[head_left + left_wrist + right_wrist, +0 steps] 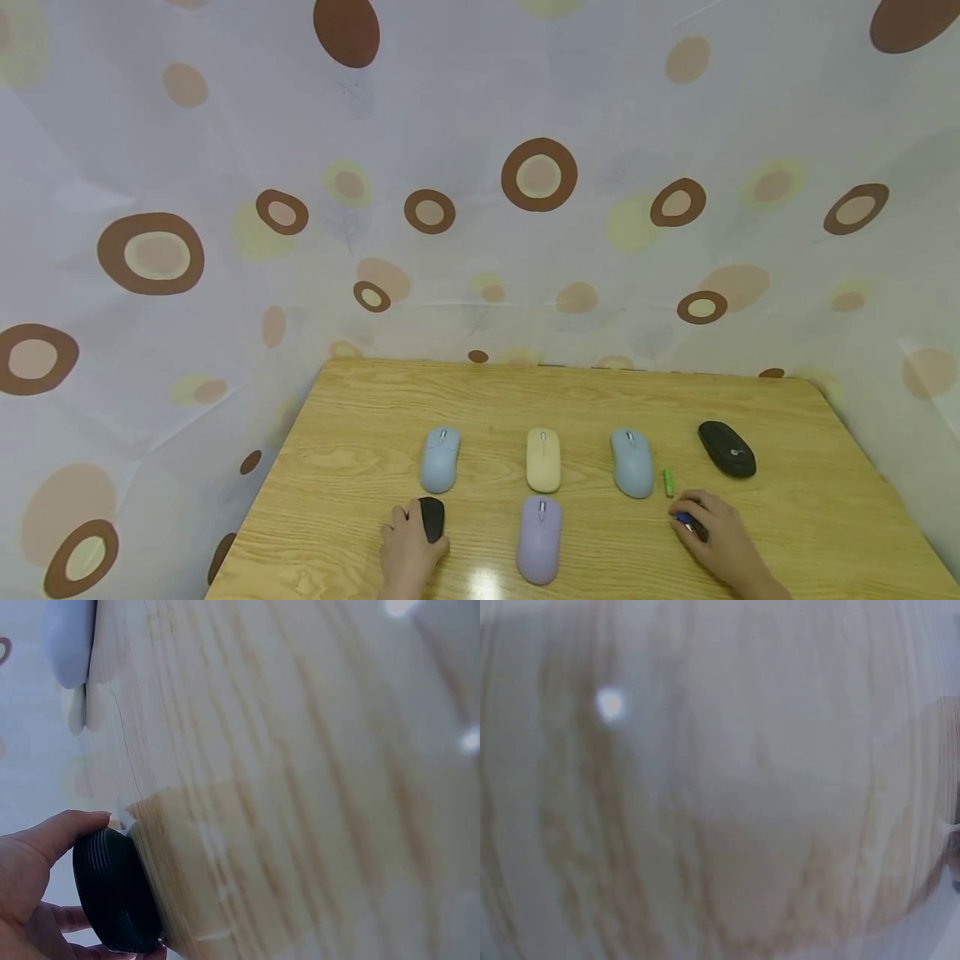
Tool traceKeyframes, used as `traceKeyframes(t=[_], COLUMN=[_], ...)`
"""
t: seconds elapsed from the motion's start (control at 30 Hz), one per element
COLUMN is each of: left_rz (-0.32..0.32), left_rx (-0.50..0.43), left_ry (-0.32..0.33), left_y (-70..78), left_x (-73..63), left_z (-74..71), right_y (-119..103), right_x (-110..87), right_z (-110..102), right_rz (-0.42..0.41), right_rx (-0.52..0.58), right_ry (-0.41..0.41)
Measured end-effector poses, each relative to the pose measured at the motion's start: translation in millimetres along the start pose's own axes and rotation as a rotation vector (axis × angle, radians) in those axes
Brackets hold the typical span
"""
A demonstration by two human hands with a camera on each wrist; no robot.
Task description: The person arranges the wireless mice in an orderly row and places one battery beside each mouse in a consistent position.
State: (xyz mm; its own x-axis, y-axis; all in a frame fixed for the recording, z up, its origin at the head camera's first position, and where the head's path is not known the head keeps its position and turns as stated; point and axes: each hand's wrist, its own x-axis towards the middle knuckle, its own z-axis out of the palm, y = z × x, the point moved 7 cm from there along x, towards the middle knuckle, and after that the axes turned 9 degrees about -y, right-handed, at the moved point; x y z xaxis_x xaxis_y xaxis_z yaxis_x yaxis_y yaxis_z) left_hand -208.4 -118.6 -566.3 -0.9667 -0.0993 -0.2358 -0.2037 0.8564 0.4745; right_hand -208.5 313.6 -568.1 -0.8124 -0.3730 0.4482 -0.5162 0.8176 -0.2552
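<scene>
In the head view my left hand (407, 550) grips a black mouse (432, 518) on the table's near left. The left wrist view shows thumb and fingers on opposite sides of this dark mouse (116, 892), at the tabletop. Further right, my right hand (716, 537) curls its fingers round a small dark item with a blue part (684, 518); its kind is too small to tell. Just beyond that hand lies a slim green cylinder (669, 482), battery-like. Only a sliver of that hand shows at the right wrist view's edge.
On the wooden table (360, 417) stand a light blue mouse (440, 462), a yellow mouse (543, 462), a second light blue mouse (633, 467) and a black mouse (727, 450). A purple mouse (538, 542) lies between my hands. A dotted sheet (465, 100) hangs behind.
</scene>
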Motion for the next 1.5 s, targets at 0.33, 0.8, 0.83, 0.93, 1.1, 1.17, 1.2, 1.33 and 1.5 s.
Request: traceKeyframes(t=[0.33,0.8,0.83,0.93,1.1,1.17,1.2,1.33,1.5], left_rz=[-0.007,-0.006,-0.006,-0.003,-0.002,-0.006,-0.009,-0.015,-0.023], left_rx=[-0.017,-0.002,-0.003,-0.003,-0.008,-0.008,-0.006,-0.005,-0.009], left_ry=[0.005,-0.002,0.0,0.007,0.01,0.004,-0.002,-0.015,-0.013], left_y=[0.7,1.2,1.2,1.1,1.4,1.2,1.1,0.7,-0.3], left_x=[-2.2,-1.5,-1.5,-1.4,-1.3,-0.9,-0.7,0.1,1.0], left_z=[-0.8,0.1,0.1,0.2,-0.1,0.2,0.4,0.7,1.2], right_y=[25,44,45,47,48,48,48,47,46], right_x=[-13.4,-23.5,-23.8,-24.2,-25.3,-25.7,-25.7,-24.7,-21.5], right_z=[-4,-13,-13,-12,-11,-11,-11,-11,-11], right_rz=[0.157,0.317,0.333,0.365,0.395,0.4,0.404,0.416,0.418], right_rx=[-0.03,0.04,0.047,0.073,0.089,0.091,0.091,0.087,0.072], right_ry=[0.011,0.101,0.092,0.065,0.046,0.042,0.039,0.018,-0.025])
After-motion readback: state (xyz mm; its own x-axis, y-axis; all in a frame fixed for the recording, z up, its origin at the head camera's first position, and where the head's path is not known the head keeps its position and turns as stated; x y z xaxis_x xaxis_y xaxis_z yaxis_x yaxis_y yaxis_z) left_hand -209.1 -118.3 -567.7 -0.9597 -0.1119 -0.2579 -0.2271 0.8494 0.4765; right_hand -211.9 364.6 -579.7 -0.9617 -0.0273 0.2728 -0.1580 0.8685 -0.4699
